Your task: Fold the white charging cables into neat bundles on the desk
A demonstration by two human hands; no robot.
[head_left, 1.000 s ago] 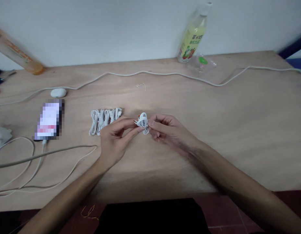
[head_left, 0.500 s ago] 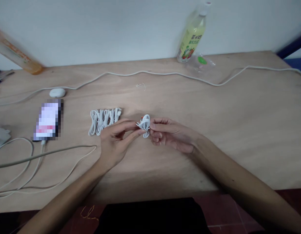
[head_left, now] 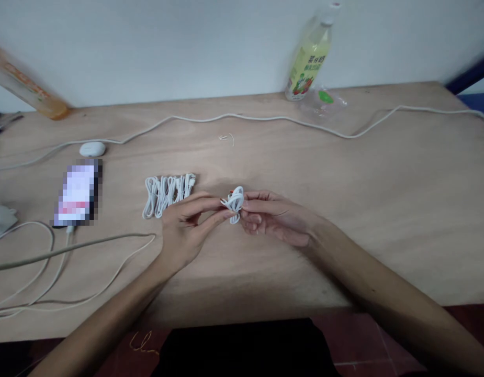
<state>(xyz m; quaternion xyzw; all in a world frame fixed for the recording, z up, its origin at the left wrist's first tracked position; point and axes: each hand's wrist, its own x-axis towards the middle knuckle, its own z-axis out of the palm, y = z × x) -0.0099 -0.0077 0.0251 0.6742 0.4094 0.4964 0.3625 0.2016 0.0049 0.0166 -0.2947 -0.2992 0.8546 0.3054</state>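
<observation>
- looking at the last second, what has changed?

- not much. the coiled white cable, near the middle of the frame, has slid slightly to the right and lower, and the person's right hand has turned so that more of its palm shows.

- and what does that mean for the work?

- probably a small adjustment to this one coil, judging by how little has shifted. it is held up between both hands, not set down.

- how is the left hand gripping?

- its thumb and forefinger pinch the coil from the left, nearly meeting, with only the cable's strands between their tips. a red speck shows at the coil's upper edge, too small to identify.

- and the right?

- its thumb and forefinger are close together at the coil's right edge, touching it, the other fingers loosely curled below. whether they nip a strand or a tie, one cannot tell.

- anything close by?

- a row of bundled white usb cables lies left of centre on the wooden table, partly covered by the left hand.
</observation>
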